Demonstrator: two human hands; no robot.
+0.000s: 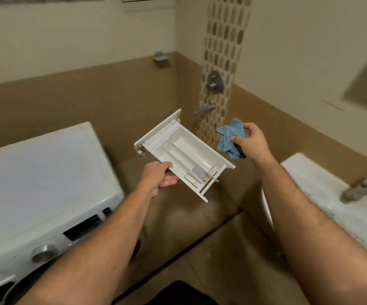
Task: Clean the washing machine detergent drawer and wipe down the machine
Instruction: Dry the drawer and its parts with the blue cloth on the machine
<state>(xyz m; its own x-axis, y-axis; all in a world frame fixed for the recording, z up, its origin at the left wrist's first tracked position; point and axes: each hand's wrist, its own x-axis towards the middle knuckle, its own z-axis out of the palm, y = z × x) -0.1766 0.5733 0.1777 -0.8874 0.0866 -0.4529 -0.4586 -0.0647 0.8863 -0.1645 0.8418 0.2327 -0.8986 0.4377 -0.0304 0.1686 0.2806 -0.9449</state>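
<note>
While held aloft, white detergent drawer, grey insert inside.

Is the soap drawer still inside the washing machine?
Out. The left hand holds the drawer in the air, beside the washing machine.

Hands hold drawer, cloth.

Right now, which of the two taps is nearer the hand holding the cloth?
The wall spout below the round shower valve, just left of the right hand gripping the blue cloth. The sink tap sits farther off, lower right.
</note>
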